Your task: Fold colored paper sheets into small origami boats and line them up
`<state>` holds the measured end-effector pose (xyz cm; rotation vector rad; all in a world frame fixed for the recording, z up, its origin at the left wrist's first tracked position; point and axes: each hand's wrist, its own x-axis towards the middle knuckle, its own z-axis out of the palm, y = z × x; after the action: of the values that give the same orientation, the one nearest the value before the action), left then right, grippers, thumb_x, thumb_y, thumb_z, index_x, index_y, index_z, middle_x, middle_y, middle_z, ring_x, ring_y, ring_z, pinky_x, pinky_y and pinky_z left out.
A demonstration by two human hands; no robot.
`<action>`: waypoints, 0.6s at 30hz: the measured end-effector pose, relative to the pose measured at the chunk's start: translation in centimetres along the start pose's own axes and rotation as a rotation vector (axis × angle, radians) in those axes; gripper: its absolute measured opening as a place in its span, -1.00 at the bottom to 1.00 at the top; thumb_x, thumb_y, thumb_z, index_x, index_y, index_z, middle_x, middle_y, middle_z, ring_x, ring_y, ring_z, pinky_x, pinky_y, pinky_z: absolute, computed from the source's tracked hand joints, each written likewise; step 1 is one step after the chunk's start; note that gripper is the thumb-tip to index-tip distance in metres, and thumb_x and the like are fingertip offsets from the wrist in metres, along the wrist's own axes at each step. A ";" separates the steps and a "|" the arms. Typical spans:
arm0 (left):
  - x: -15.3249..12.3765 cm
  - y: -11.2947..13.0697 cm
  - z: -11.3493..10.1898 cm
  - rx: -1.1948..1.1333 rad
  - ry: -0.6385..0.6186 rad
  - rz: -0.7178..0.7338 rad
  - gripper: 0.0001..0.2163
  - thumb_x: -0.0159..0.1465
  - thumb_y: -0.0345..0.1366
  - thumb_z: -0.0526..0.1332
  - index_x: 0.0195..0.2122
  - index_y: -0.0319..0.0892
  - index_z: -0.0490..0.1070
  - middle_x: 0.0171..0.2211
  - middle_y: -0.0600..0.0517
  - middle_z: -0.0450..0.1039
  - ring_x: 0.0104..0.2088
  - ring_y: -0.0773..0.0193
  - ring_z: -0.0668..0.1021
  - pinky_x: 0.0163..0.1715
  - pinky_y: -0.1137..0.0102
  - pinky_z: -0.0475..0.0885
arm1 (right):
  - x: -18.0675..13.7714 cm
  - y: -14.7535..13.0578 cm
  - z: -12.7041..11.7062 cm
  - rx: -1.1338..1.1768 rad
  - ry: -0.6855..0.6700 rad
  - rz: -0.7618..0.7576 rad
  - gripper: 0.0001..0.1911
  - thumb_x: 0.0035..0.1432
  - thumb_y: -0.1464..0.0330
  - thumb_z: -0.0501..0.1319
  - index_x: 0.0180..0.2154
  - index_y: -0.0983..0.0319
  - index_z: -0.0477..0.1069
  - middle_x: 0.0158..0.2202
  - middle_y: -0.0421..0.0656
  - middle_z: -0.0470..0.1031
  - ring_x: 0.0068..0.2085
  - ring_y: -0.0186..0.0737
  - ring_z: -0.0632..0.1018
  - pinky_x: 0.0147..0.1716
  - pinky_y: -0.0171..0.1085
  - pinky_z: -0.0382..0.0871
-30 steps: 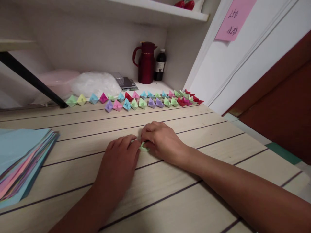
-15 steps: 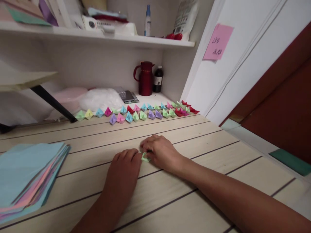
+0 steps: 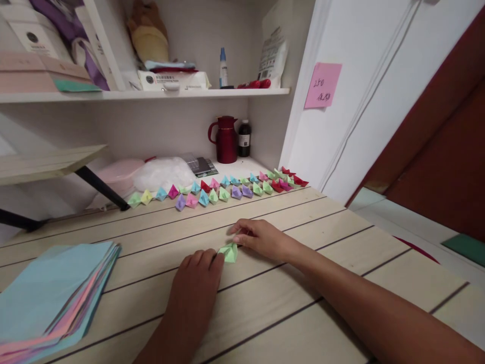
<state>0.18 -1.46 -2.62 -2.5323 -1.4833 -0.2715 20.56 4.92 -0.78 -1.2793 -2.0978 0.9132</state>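
Note:
A small light-green folded paper [image 3: 229, 253] lies on the striped wooden table between my hands. Its left edge is gripped by my left hand [image 3: 199, 275], whose fingers are bent and close together. My right hand [image 3: 259, 237] has thumb and fingers curled at the paper's upper right corner; the exact hold is partly hidden. Beyond the hands stand rows of small folded paper boats [image 3: 223, 194] in green, blue, pink, purple, red and yellow.
At the left lies a stack of coloured paper sheets [image 3: 64, 288], light blue on top. A small raised wooden stand [image 3: 49, 162] has black legs. Behind the boats are a red jug [image 3: 226, 141], a dark bottle [image 3: 244, 140] and a white plastic bag [image 3: 164, 173]. A shelf [image 3: 182, 95] hangs above.
The view has tilted up. My right hand has drawn slightly away from my left, its fingers looser, and more of the green folded paper shows between them.

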 end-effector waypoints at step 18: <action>-0.1 -2.6 0.2 -0.523 0.045 -0.240 -0.70 0.12 -0.40 0.26 -0.09 -0.11 0.40 -0.11 -0.05 0.50 -0.05 0.06 0.50 -0.03 0.08 0.37 | 0.3 1.5 -0.7 0.283 -0.175 0.028 -0.67 0.11 0.35 0.26 -0.05 0.21 0.45 -0.40 -0.22 0.47 -0.39 -0.33 0.44 -0.38 -0.34 0.30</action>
<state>-2.13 -0.28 -2.65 -2.6831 -1.9035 -0.8473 21.78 5.93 -1.41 -1.1188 -1.9929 1.3235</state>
